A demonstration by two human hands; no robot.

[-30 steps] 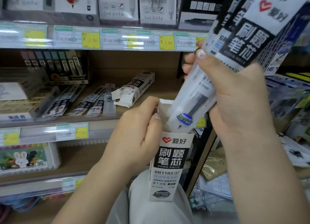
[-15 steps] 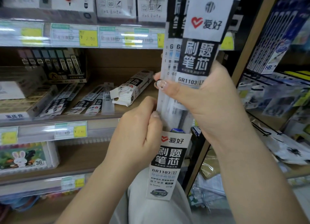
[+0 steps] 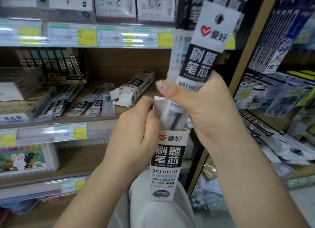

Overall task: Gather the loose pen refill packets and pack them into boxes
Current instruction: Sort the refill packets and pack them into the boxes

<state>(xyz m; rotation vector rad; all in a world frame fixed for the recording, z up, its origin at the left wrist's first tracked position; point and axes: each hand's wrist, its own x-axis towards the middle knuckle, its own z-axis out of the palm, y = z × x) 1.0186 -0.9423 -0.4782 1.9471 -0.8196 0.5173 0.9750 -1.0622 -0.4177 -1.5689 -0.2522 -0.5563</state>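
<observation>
My left hand (image 3: pixel 134 134) grips an upright white-and-black refill box (image 3: pixel 167 166) near its open top, above my lap. My right hand (image 3: pixel 204 111) holds a bundle of refill packets (image 3: pixel 202 57), long clear sleeves with black-and-white headers. The bundle stands nearly upright with its lower ends inside the box mouth. On the middle shelf lie several loose refill packets (image 3: pixel 92 105), and a second box (image 3: pixel 134 89) lies on its side with its flaps open.
Shelves with price-tag strips (image 3: pixel 85 36) run across the left. A display box of dark refills (image 3: pixel 51 65) stands at the shelf's back left. A crayon box with a rabbit picture (image 3: pixel 25 159) sits below. A wire rack with hanging stationery (image 3: pixel 276 98) is on the right.
The packet bundle has swung from tilted right to nearly upright, and its lower ends have slid deeper into the box. My left hand keeps the box steady.
</observation>
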